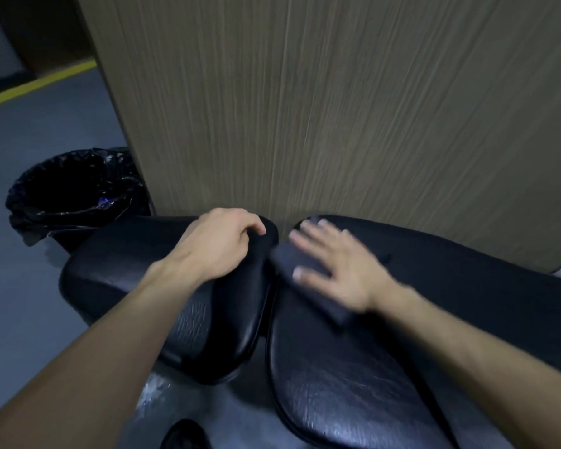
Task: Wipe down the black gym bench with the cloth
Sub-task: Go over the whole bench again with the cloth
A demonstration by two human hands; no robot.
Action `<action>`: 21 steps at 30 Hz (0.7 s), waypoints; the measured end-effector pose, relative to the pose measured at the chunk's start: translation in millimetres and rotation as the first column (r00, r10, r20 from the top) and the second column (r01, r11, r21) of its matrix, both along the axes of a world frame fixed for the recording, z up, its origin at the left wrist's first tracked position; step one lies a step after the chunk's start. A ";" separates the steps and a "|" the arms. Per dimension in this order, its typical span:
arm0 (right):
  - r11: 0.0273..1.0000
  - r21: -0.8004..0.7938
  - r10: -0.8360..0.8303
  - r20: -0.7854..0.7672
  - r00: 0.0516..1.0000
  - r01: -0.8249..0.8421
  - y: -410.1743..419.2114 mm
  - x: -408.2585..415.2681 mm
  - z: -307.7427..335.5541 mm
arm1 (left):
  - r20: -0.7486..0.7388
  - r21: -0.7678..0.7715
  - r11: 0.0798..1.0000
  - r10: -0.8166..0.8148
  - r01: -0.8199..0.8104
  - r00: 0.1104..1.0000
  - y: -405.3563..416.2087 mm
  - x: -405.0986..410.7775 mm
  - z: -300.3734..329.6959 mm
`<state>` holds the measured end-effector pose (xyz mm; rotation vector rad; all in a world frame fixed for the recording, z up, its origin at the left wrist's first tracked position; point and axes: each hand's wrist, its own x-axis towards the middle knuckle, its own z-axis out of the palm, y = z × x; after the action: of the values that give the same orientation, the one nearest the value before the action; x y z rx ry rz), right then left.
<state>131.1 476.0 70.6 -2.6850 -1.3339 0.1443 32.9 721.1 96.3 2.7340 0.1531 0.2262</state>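
Wiping the black bench [353,377] near the gap between its two pads.
The left hand [221,244] curls over the left pad's far edge, bracing; the right hand [334,264], fingers flat and spread, presses the dark cloth [305,270]. Next, probably sweep along the right pad.

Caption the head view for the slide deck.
Right hand presses cloth flat on bench; left hand grips the smaller pad.

bench [353,384] black, grained | cloth [305,264] dark grey | panel [337,108] tan, streaked
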 end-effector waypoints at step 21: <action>0.907 -0.115 -0.399 0.066 0.914 0.405 -96.1 58.6 -0.4 | -0.188 0.034 0.972 -0.224 0.234 0.956 -75.2 9.7 13.5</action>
<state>189.8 380.0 70.1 -3.0166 -0.7714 0.1314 42.6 645.8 109.8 2.7945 -0.1225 -0.0883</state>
